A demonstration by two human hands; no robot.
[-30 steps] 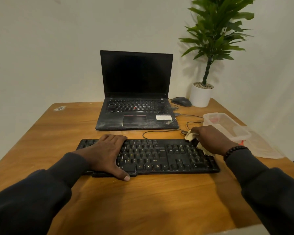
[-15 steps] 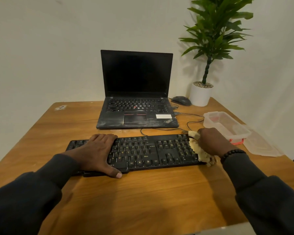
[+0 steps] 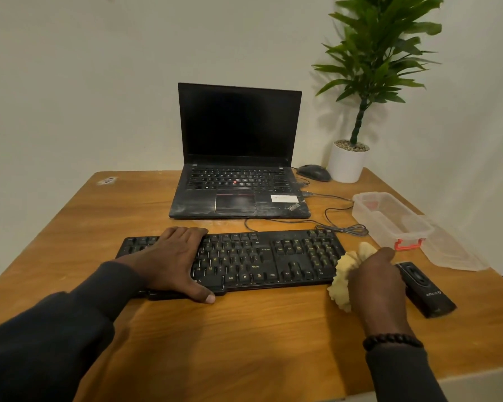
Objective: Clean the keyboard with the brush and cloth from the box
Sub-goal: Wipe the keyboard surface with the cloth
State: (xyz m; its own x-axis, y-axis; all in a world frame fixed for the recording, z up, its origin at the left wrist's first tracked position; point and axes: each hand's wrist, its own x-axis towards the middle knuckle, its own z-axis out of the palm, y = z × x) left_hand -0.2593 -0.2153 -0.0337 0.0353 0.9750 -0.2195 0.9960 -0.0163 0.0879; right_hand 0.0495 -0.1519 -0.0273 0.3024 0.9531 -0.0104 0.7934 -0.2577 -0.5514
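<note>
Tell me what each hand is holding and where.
The right hand grips the bunched yellow cloth around its middle; the left hand holds nothing, resting flat on the keyboard.

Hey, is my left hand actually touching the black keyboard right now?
Touching. The head view shows the left hand lying flat across the left part of the keyboard, fingers over the keys and the thumb against its front edge.

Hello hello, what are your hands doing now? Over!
Left hand flat on keyboard, steadying it. Right hand grips cloth at keyboard's right end. Black device lies just beside right hand.
</note>
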